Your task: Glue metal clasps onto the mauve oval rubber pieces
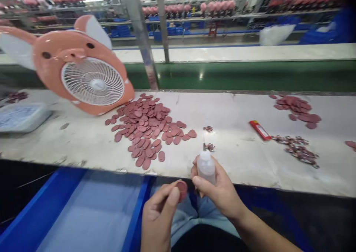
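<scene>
Between the thumb and fingers of my left hand [161,211] is a small reddish oval disc [182,190], just off the table's front edge. My right hand [218,187] is wrapped round a translucent squeeze bottle [206,166] with a thin metal nozzle pointing away from me. Beyond the nozzle lie two small clusters of shiny dark-red pieces [210,147]. A large heap of similar reddish discs [144,118] spreads over the table to the left. The two hands are close together but apart.
An orange pig-faced fan [93,74] stands at the left behind the heap, near a white tray [39,120]. On the right of the white table [230,114] lie a red packet [260,130], a shiny dark-red pile [300,150] and more discs [294,105]. A metal post [141,40] rises behind.
</scene>
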`<state>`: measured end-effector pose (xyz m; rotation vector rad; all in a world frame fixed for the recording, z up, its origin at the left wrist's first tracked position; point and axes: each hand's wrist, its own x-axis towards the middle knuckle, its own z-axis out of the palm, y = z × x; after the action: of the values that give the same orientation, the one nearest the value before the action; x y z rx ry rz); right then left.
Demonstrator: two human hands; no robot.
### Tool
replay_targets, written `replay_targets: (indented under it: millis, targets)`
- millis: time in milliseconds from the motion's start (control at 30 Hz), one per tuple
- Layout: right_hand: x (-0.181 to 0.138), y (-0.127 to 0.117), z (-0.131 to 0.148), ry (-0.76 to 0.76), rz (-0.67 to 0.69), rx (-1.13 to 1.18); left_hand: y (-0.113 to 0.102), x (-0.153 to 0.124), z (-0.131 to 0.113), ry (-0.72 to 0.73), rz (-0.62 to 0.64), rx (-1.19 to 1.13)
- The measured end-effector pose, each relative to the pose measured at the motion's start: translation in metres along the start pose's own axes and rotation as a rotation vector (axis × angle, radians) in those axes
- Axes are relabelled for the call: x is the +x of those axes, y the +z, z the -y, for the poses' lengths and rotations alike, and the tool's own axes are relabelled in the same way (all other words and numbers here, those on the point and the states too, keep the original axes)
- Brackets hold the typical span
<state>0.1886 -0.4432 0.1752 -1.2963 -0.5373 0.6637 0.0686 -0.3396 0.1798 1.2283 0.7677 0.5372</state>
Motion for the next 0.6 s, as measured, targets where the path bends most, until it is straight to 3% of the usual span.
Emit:
replay_targets:
  millis: [100,233,433,600]
  targets:
    - [-0.002,-0.001,0.005,0.095,0.071,0.067,0.011,-0.007,-0.015,-0.1,0.003,-0.112]
    - [-0.001,-0.001,0.009,0.168,0.177,0.119,0.0,-0.007,-0.021,-0.191,0.058,-0.181]
    - [-0.002,-0.001,0.016,0.224,0.412,0.188,-0.022,0.007,0.005,-0.555,0.554,-0.383]
    - [-0.006,0.007,0.012,0.247,0.485,0.188,-0.026,0.015,0.047,-0.53,0.839,-0.585]
